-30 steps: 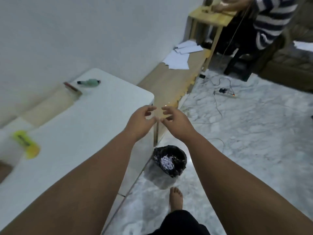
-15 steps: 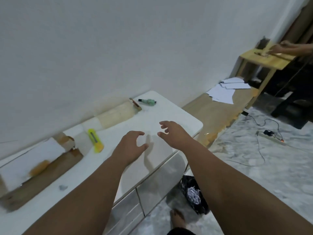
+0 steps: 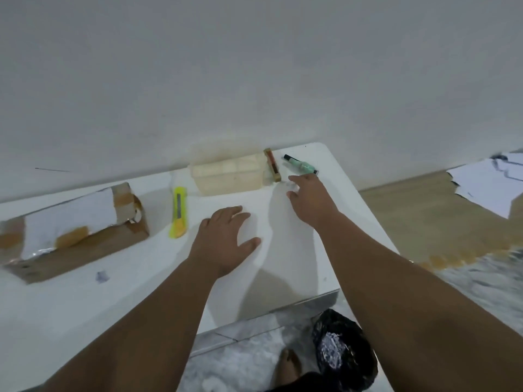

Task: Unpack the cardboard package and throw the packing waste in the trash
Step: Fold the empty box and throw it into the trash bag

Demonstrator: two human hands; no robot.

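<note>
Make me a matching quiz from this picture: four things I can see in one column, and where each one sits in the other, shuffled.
Things
1. cardboard package
2. yellow utility knife
3. green marker
4. black trash bin

Places
a. on the floor, beside the person's foot
b. at the left end of the table
c. near the table's far right corner, just beyond the right hand
d. on the table, between the package and the left hand

Pairs: 1-b, 2-d, 3-c, 4-a
</note>
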